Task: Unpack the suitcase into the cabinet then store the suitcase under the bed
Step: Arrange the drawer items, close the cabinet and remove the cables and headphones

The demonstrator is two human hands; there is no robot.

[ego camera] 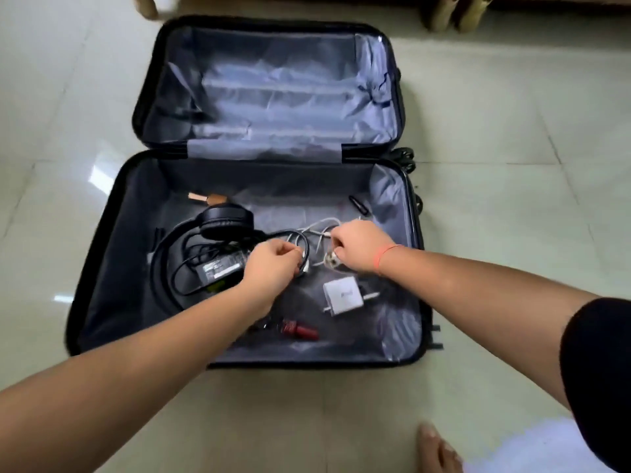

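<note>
A black suitcase (102, 268) lies open on the floor, grey lining showing in both halves. Its far half holds nothing. In the near half lie black headphones (222, 221), a black power adapter (220, 269) with its cable, a tangle of white cables (319, 230), a white charger (343, 295), a red tube (300, 329), a black clip (358, 204) and a small tan item (208, 198). My left hand (269, 268) grips a loop of black cable. My right hand (358, 247) pinches the white cable by a white plug.
Pale glossy floor tiles (512, 216) surround the suitcase. Wooden furniture legs (457, 11) stand at the far edge, one more leg (146, 5) at the far left. My bare foot (440, 448) rests on the floor at the near right, beside a white cloth (532, 445).
</note>
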